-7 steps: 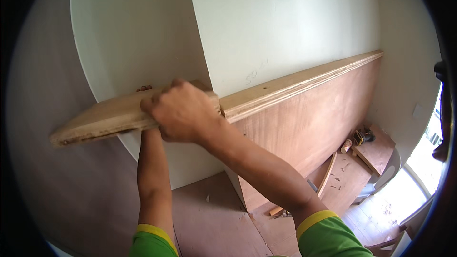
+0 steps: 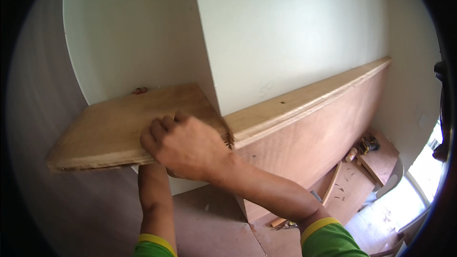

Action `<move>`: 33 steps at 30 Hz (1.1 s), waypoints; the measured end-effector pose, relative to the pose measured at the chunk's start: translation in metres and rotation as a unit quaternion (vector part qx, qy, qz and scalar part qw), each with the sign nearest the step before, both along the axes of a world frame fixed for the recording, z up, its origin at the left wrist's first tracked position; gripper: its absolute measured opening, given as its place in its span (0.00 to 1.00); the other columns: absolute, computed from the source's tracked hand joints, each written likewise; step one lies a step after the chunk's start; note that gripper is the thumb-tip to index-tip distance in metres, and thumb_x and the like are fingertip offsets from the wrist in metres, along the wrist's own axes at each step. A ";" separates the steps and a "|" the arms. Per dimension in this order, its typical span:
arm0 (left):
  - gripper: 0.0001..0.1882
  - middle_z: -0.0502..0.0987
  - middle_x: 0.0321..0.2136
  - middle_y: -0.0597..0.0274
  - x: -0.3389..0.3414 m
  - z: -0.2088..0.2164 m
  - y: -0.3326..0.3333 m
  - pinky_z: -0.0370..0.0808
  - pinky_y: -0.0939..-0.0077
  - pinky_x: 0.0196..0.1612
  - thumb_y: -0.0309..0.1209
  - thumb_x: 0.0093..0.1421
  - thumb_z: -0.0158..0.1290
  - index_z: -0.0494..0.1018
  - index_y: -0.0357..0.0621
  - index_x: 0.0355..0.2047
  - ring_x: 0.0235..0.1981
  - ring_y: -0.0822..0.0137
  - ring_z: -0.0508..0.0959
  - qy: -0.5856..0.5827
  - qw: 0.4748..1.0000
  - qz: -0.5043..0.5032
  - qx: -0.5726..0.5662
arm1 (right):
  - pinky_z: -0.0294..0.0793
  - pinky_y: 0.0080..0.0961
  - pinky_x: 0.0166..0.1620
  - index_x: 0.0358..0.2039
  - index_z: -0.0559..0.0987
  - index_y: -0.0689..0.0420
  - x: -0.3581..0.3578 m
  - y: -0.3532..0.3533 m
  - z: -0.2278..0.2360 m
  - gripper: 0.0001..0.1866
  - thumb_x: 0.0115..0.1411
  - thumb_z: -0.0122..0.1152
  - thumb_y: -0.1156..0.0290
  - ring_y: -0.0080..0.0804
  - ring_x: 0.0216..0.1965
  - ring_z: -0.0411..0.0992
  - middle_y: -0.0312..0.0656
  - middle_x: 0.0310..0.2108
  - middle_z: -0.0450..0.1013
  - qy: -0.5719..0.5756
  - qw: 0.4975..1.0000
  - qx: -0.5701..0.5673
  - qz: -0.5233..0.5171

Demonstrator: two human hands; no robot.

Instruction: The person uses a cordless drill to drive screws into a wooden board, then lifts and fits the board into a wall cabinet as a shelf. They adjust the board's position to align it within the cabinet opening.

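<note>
A wooden board (image 2: 109, 119) with a light brown top and rough layered edges lies across the wall recess. Its right end meets a long wooden ledge (image 2: 304, 95), with a dark, jagged joint between them. My right hand (image 2: 185, 147) is closed around the board's near edge, close to that joint, knuckles up. From below, my left arm reaches behind the board; only the fingertips of my left hand (image 2: 139, 90) show, curled over its far edge. The board hides the rest of that hand.
White wall (image 2: 295, 28) rises behind the ledge, with a brown wood panel (image 2: 309, 147) below it. Lower right, a power tool (image 2: 369, 145) rests on a wooden surface beside a wood strip (image 2: 332, 183) and several scraps. A chair (image 2: 390, 183) stands near the bright doorway.
The board has tipped so more of its top face shows, and it appears lower in view. My right hand has come down with it. The whole view has also shifted slightly.
</note>
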State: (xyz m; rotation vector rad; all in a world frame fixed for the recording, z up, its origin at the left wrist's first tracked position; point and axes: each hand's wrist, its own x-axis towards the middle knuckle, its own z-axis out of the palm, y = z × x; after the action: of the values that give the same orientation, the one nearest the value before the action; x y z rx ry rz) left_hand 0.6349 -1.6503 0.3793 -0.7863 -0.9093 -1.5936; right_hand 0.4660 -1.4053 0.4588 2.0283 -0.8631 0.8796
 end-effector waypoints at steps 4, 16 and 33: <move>0.30 0.71 0.58 0.51 -0.001 -0.005 0.004 0.63 0.50 0.71 0.52 0.76 0.33 0.66 0.40 0.61 0.63 0.54 0.68 0.019 0.999 0.015 0.039 | 0.78 0.31 0.40 0.36 0.77 0.60 0.002 -0.005 0.015 0.12 0.53 0.62 0.69 0.36 0.35 0.80 0.43 0.32 0.79 0.022 0.999 0.033 0.005; 0.29 0.73 0.55 0.52 -0.022 0.010 -0.016 0.65 0.52 0.70 0.51 0.77 0.33 0.67 0.39 0.60 0.62 0.56 0.70 0.013 0.998 0.067 0.013 | 0.54 0.58 0.69 0.56 0.74 0.55 -0.034 0.045 -0.009 0.28 0.57 0.68 0.60 0.40 0.55 0.75 0.40 0.51 0.75 -0.107 0.983 -0.024 -0.149; 0.31 0.74 0.54 0.52 -0.023 0.021 -0.018 0.68 0.51 0.66 0.53 0.77 0.31 0.68 0.39 0.60 0.58 0.53 0.73 0.085 0.985 0.133 -0.071 | 0.77 0.26 0.43 0.44 0.81 0.56 -0.077 0.019 -0.024 0.12 0.60 0.63 0.72 0.31 0.43 0.79 0.39 0.41 0.81 -0.032 0.976 -0.213 0.031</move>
State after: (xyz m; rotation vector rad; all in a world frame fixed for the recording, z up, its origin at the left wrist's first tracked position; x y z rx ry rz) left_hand 0.6122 -1.6687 0.4001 -0.8474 -0.9670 -1.2209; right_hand 0.3892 -1.3865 0.4349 1.6673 -0.5845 1.0683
